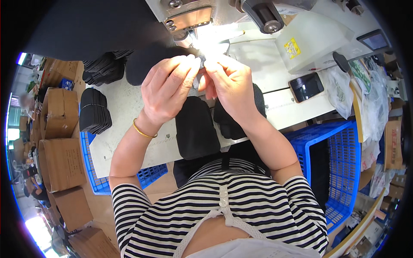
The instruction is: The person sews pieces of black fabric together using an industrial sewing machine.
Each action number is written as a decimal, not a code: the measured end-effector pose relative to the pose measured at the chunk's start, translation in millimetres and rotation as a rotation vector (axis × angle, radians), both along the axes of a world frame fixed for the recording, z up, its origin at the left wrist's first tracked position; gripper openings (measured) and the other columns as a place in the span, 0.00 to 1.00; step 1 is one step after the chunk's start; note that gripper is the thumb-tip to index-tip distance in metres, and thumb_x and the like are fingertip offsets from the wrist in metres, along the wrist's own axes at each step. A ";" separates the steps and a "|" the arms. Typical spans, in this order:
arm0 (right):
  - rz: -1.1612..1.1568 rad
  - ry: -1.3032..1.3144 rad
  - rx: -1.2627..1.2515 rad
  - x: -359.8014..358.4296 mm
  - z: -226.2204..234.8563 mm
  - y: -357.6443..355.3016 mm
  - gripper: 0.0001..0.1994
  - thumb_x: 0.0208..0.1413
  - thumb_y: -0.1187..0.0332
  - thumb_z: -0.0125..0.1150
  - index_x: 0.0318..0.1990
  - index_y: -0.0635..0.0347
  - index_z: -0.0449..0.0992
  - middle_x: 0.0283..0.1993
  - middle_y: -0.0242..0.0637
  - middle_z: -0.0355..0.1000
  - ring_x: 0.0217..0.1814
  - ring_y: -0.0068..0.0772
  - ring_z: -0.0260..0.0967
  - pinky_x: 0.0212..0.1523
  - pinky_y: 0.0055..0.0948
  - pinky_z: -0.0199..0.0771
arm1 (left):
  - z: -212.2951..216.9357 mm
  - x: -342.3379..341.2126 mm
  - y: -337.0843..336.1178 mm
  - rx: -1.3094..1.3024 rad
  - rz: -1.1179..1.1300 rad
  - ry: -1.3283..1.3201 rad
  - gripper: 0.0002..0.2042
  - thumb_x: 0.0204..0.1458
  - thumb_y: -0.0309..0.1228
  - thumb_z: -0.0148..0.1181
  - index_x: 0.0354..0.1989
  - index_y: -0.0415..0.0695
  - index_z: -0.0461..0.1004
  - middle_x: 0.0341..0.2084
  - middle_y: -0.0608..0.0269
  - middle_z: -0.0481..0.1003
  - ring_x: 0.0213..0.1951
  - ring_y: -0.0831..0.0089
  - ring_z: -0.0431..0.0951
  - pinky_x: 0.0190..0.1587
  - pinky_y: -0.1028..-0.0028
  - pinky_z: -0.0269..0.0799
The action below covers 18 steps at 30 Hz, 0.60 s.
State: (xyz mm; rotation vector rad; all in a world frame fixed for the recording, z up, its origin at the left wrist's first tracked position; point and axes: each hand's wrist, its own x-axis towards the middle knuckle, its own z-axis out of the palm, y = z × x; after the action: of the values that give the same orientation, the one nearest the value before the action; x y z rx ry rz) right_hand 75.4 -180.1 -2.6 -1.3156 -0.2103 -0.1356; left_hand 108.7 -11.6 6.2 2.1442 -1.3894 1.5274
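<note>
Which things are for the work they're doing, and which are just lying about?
Probably for the work:
left hand and right hand, close together; glare hides what they may hold
machine
long black piece
tied black stack

Probably just lying about:
phone
clear plastic bag
cardboard box

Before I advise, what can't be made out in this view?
Head view:
Anything between the bare left hand and bare right hand: hidden by grip and glare.
Grey metal machine head: cut off by the top edge.
Black rounded fabric pad: partly covered by the right hand.
</note>
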 end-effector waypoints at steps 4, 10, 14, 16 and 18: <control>0.032 0.013 0.081 -2.3 -3.1 0.3 0.09 0.62 0.71 0.53 0.32 0.65 0.77 0.20 0.32 0.74 0.17 0.15 0.66 0.19 0.17 0.63 | 4.5 7.3 0.1 -0.002 0.002 0.001 0.17 0.32 0.23 0.61 0.36 0.34 0.80 0.37 0.57 0.78 0.40 0.63 0.79 0.39 0.68 0.78; 0.040 0.068 0.060 -10.5 -7.3 -6.9 0.09 0.63 0.72 0.53 0.33 0.66 0.77 0.22 0.34 0.74 0.18 0.14 0.65 0.20 0.16 0.64 | 4.0 14.9 -3.7 -0.025 0.042 -0.010 0.16 0.32 0.22 0.62 0.35 0.34 0.80 0.36 0.57 0.78 0.40 0.63 0.79 0.39 0.69 0.78; 0.063 0.077 0.065 -11.9 -8.3 -7.1 0.09 0.64 0.71 0.53 0.34 0.66 0.77 0.22 0.34 0.74 0.18 0.14 0.65 0.20 0.16 0.64 | 2.8 18.0 -6.1 -0.075 0.042 -0.011 0.16 0.31 0.21 0.62 0.34 0.33 0.80 0.34 0.58 0.78 0.39 0.63 0.79 0.39 0.69 0.78; 0.076 0.087 0.077 -13.1 -7.8 -5.3 0.09 0.64 0.71 0.53 0.34 0.66 0.77 0.22 0.34 0.74 0.18 0.14 0.65 0.21 0.16 0.65 | 4.1 16.8 -6.4 -0.069 0.048 -0.004 0.16 0.31 0.21 0.62 0.34 0.33 0.80 0.34 0.58 0.78 0.39 0.63 0.79 0.39 0.69 0.78; 0.077 0.115 0.053 -14.7 -6.3 -3.9 0.09 0.64 0.71 0.53 0.34 0.65 0.78 0.21 0.33 0.74 0.18 0.14 0.65 0.21 0.16 0.64 | 5.4 15.2 -7.0 -0.063 0.055 0.002 0.16 0.31 0.21 0.62 0.34 0.34 0.79 0.34 0.58 0.77 0.38 0.63 0.79 0.38 0.69 0.78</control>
State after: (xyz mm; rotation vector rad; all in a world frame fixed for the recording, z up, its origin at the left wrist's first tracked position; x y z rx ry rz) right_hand 60.7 -184.0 -8.9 -1.2569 -0.1585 0.0000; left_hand 123.9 -18.6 11.6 2.1622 -1.2740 1.5666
